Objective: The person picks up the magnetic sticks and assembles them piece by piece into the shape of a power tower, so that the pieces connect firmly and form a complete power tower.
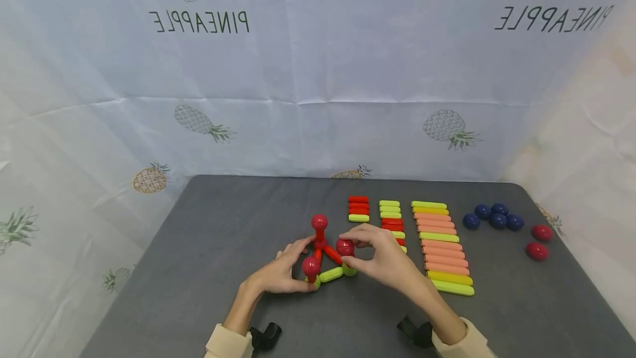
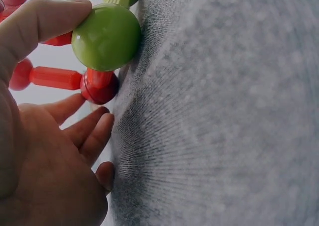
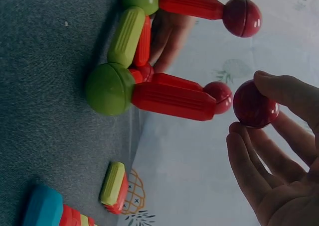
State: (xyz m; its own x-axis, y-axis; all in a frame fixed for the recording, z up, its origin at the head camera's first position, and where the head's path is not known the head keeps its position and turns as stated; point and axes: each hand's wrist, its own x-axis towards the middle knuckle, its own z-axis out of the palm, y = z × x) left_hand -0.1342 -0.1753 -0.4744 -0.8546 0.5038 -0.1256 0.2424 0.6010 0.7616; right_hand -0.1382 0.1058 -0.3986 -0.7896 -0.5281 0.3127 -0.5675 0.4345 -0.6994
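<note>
A magnetic ball-and-rod frame stands on the table, with green balls [image 2: 107,37] at two front base corners and a red ball [image 2: 99,86] at the rear corner. A yellow-green rod [image 1: 331,274] and red rods link the corners. Two red uprights carry red balls [image 1: 319,222] on top. My left hand [image 1: 282,270] holds the frame at its left side, thumb on a green ball, a fingertip at the rear red ball. Between thumb and fingers, my right hand [image 1: 380,250] pinches a red ball [image 3: 255,104] just above the bare end of a third red upright [image 3: 174,100], apart from it.
Short red and yellow-green rods [image 1: 359,209] lie in columns behind the right hand. Longer salmon, yellow and green rods [image 1: 442,245] form a column to the right. Several dark blue balls [image 1: 498,220] and two red balls [image 1: 537,251] sit near the table's right edge.
</note>
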